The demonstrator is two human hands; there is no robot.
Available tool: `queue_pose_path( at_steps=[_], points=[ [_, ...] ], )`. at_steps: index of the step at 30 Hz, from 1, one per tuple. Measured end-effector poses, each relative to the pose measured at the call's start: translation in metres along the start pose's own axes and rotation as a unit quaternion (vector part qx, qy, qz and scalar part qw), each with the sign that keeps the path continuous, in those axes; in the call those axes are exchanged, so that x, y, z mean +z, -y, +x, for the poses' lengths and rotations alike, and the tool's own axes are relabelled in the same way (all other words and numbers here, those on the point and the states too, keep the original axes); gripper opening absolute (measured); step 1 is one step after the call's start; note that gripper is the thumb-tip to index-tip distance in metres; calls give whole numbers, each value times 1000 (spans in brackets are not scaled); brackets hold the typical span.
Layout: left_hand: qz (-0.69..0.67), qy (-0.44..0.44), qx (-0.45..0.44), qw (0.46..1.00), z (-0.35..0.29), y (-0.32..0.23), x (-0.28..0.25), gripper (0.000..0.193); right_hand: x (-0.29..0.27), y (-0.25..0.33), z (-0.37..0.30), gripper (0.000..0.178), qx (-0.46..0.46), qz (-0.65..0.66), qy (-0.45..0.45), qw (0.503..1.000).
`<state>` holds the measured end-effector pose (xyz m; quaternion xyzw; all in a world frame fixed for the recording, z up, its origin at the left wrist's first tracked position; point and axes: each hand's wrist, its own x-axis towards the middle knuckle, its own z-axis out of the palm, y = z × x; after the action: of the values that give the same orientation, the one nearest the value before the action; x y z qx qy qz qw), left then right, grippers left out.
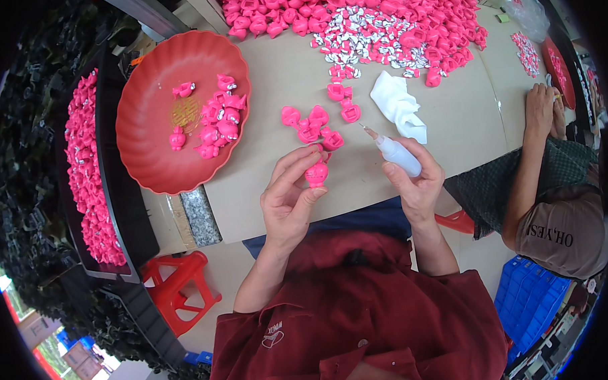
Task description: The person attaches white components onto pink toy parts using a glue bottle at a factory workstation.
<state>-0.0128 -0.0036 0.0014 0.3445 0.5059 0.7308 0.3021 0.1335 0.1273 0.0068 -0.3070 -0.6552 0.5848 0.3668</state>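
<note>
My left hand (289, 194) pinches a small pink plastic toy piece (317, 173) between thumb and fingers, just above the table's near edge. My right hand (414, 183) grips a small white squeeze bottle (396, 153) whose thin nozzle points up and left, a short way from the pink piece. Several loose pink pieces (312, 126) lie on the brown table (280, 70) right beyond my hands. A crumpled white cloth (398, 103) lies beyond my right hand.
A red scalloped dish (151, 128) holding several pink pieces sits at the left. A big heap of pink pieces (378, 10) and small white parts (359, 34) covers the far table. A black tray of pink pieces (86, 171) stands far left. Another person's hand (539, 108) works at the right.
</note>
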Motion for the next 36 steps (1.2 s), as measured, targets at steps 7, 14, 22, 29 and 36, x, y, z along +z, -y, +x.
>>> queue_pose_path(
  at_steps=[7, 14, 22, 29, 36],
  points=[
    [-2, -4, -16, 1000, -1, -1, 0, 39, 0, 0, -1, 33, -5, -2, 0, 1000],
    [133, -19, 4, 991, 1, -29, 0, 41, -1, 2, -1, 33, -12, -2, 4, 1000],
    [606, -151, 72, 778, 42, -66, -46, 33, -4, 2, 2, 32, -29, -5, 8, 1000],
    [547, -67, 115, 826, 37, -56, -14, 28, -6, -1, 3, 32, -46, 0, 19, 999],
    [627, 62, 114, 768, 46, -20, 33, 28, -8, 0, 2, 32, -63, 3, 18, 998]
  ],
)
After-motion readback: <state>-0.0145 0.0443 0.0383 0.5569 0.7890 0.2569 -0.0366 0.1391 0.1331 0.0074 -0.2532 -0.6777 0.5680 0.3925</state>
